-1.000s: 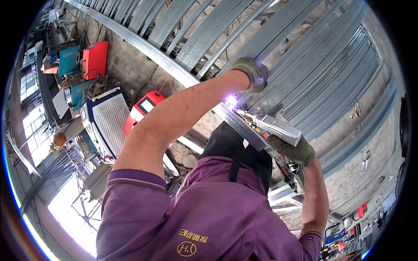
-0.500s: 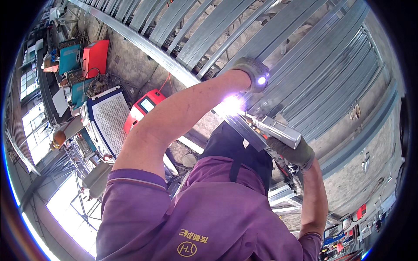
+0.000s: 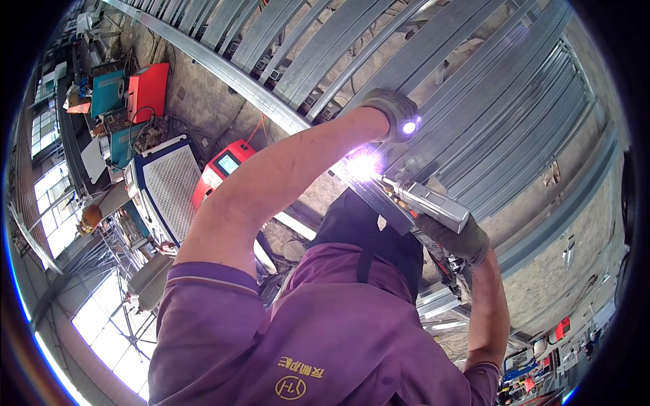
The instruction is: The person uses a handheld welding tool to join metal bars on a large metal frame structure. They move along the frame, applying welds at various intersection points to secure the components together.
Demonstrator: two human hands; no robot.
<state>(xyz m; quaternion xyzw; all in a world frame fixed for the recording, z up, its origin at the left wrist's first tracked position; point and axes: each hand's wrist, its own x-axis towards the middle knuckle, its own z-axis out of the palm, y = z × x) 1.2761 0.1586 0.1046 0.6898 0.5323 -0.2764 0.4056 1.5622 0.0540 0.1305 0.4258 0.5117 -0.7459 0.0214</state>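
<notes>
My right hand [image 3: 455, 238], in a dark grey glove, is wrapped round a silver, box-shaped welding gun [image 3: 437, 205]. The gun's thin nozzle points up-left at a blinding white-violet weld glare [image 3: 363, 166], which hides the spot it touches. Under the glare runs a galvanized metal rail [image 3: 379, 203], close to my dark apron. Just beyond the glare, my gloved left hand [image 3: 391, 111] rests curled on the metal bars [image 3: 433, 74]. Its fingers are mostly turned out of sight, and a small bright spot shines on the glove.
Long parallel metal bars [image 3: 325, 61] fill the far side, crossed by a long rail [image 3: 223, 78]. At left stand a red machine with a small screen [image 3: 227, 162], a white-and-blue cabinet [image 3: 166, 189] and a red box [image 3: 147, 91]. Cables hang below the gun.
Both hands and the welding gun stay almost in place. The glare shifts very slightly and its rays look different; the red machine's screen now shows a display.
</notes>
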